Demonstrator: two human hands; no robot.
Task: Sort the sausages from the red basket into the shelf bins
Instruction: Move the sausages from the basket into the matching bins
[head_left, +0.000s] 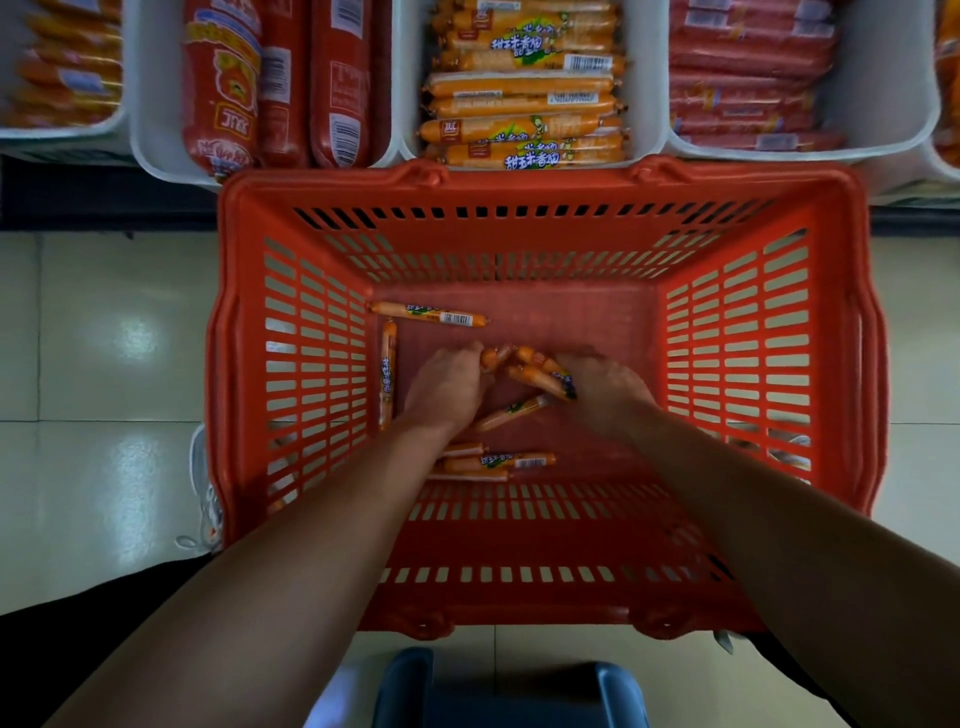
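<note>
Sausages (535, 371): small orange sticks in printed film, all lying on the bottom of the red basket (311, 364). A bunch near the basket's centre is held from both sides. The right hand (602, 389) is curled round several sticks, and the left hand (447, 387) is closed over the ends at the opposite side of the bunch. Neither hand is spread wide.

Loose sausages (428, 314) are scattered on the bottom: one by the basket's far-left corner, one along its left wall, one below the held bunch, and a small stack towards its near wall.

Handling, as judged: light, slick film, firm but slightly bendy body, pinched ends, not fragile. Sticks sliding out of a loose bundle is the main risk. Grip is best taken round mid-length with the sticks lined up parallel, not by the tips.

Shelf bins (644, 78) are seen just past the basket's far rim. The bin opposite the rim's middle is stocked with orange corn-print packs (524, 83) of the same look, so it is judged the target. Thick red sausages (223, 83) are binned to one side of it, thin red sticks (743, 78) to the other. A tiled floor (104, 338) is seen around the basket. A blue object (509, 691) at the basket's near side cannot be identified.
</note>
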